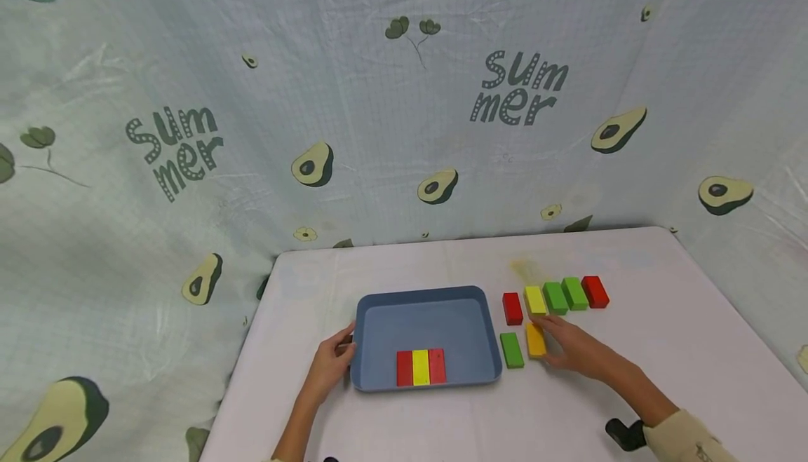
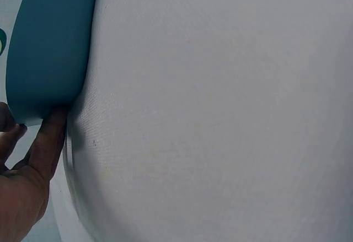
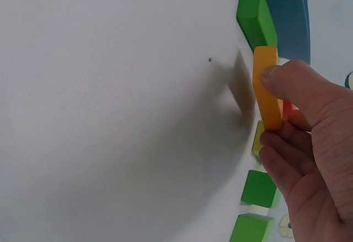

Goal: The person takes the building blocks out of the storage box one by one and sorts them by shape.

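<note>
My right hand [image 1: 571, 346] pinches an orange block [image 3: 267, 90] between thumb and fingers, and the block's shadow falls apart from it on the table in the right wrist view. Close to that hand lie a green block [image 1: 512, 350] and a yellow block [image 1: 535, 300]. At the left end of a blue-grey tray [image 1: 421, 298], my left hand [image 1: 331, 364] grips the tray's wall, with fingers at its rim and its lower edge in the left wrist view. Inside the tray, along its near side, a red block [image 1: 405, 369], a yellow block [image 1: 420, 367] and another red block [image 1: 437, 366] sit side by side.
Right of the tray stand a red block [image 1: 513, 308], two green blocks [image 1: 555, 298] and a further red block [image 1: 595, 291] in a loose row. The white table [image 1: 391, 423] meets a printed cloth [image 1: 379, 97] behind it.
</note>
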`<action>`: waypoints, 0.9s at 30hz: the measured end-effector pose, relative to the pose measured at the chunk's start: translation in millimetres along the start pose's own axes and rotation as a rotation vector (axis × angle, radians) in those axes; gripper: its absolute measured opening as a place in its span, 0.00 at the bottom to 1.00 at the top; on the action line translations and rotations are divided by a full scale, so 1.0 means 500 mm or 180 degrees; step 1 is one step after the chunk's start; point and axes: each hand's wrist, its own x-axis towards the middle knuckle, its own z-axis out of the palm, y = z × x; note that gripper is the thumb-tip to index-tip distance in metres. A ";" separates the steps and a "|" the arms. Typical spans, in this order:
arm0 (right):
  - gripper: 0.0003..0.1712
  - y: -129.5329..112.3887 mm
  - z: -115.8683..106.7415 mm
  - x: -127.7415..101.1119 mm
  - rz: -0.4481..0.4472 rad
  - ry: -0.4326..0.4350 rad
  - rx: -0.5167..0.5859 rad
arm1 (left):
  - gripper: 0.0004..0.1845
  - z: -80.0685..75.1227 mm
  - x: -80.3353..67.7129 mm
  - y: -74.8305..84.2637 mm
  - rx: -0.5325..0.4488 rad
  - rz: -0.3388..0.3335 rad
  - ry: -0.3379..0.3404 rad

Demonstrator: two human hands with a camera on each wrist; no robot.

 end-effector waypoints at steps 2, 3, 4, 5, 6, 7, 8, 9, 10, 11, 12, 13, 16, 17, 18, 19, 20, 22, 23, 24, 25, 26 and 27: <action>0.40 0.004 0.002 -0.002 0.0023 -0.0024 0.0006 | 0.24 0.001 -0.002 0.000 -0.0015 0.0001 0.0001; 0.40 0.006 0.003 -0.003 0.0058 -0.0035 0.0010 | 0.24 0.001 -0.002 -0.001 -0.0021 0.0008 -0.0005; 0.39 0.007 0.004 -0.004 0.0060 -0.0050 0.0009 | 0.24 0.001 -0.003 -0.001 -0.0027 -0.0001 -0.0004; 0.39 0.009 0.005 -0.005 0.0066 -0.0062 0.0005 | 0.24 0.001 -0.002 -0.001 -0.0030 -0.0003 -0.0004; 0.39 0.011 0.005 -0.006 0.0066 -0.0069 -0.0004 | 0.24 0.001 -0.002 -0.001 -0.0036 -0.0017 0.0000; 0.39 0.012 0.006 -0.007 0.0075 -0.0073 -0.0006 | 0.24 0.001 -0.002 -0.001 -0.0042 -0.0019 -0.0003; 0.39 0.014 0.006 -0.007 0.0076 -0.0074 -0.0017 | 0.24 0.001 -0.001 -0.001 -0.0041 -0.0018 -0.0001; 0.39 0.015 0.006 -0.007 0.0077 -0.0070 -0.0011 | 0.24 0.000 -0.001 0.000 -0.0037 -0.0006 0.0001; 0.39 0.016 0.006 -0.007 0.0078 -0.0068 -0.0026 | 0.24 0.000 0.000 0.000 -0.0041 -0.0010 0.0005; 0.39 0.017 0.007 -0.006 0.0088 -0.0059 -0.0034 | 0.24 0.001 0.001 -0.001 -0.0048 -0.0012 0.0004; 0.39 0.018 0.007 -0.006 0.0081 -0.0049 -0.0052 | 0.24 0.001 0.002 -0.002 -0.0052 -0.0017 -0.0001; 0.39 0.019 0.006 -0.006 0.0072 -0.0041 -0.0070 | 0.24 0.001 0.003 -0.002 -0.0055 -0.0019 -0.0003; 0.39 0.020 0.007 -0.004 0.0080 -0.0045 -0.0103 | 0.24 0.001 0.005 -0.002 -0.0062 -0.0045 -0.0003; 0.39 0.020 0.007 -0.004 0.0099 -0.0055 -0.0100 | 0.24 0.002 0.005 -0.001 -0.0059 -0.0054 -0.0004; 0.40 0.019 0.007 -0.003 0.0109 -0.0067 -0.0102 | 0.24 0.002 0.005 -0.001 -0.0056 -0.0064 -0.0005; 0.40 0.018 0.007 -0.003 0.0139 -0.0079 -0.0093 | 0.24 0.002 0.005 0.000 -0.0060 -0.0074 -0.0005; 0.41 0.018 0.007 -0.002 0.0166 -0.0083 -0.0097 | 0.24 0.002 0.004 0.000 -0.0065 -0.0080 -0.0005; 0.43 0.015 0.007 -0.002 0.0212 -0.0070 -0.0093 | 0.24 0.002 0.003 0.002 -0.0073 -0.0075 -0.0011; 0.44 0.012 0.006 -0.002 0.0206 -0.0051 -0.0097 | 0.24 0.002 0.002 0.003 -0.0074 -0.0072 -0.0013; 0.44 0.008 0.005 -0.002 0.0179 -0.0016 -0.0116 | 0.24 0.002 0.001 0.003 -0.0084 -0.0065 -0.0016; 0.44 0.003 0.004 -0.001 0.0153 0.0018 -0.0134 | 0.24 0.002 0.001 0.003 -0.0097 -0.0058 -0.0016; 0.44 -0.003 0.002 0.000 0.0112 0.0065 -0.0149 | 0.24 0.002 0.001 0.003 -0.0099 -0.0045 -0.0013; 0.43 -0.008 0.000 0.002 0.0072 0.0107 -0.0161 | 0.24 0.001 0.001 0.004 -0.0101 -0.0036 -0.0013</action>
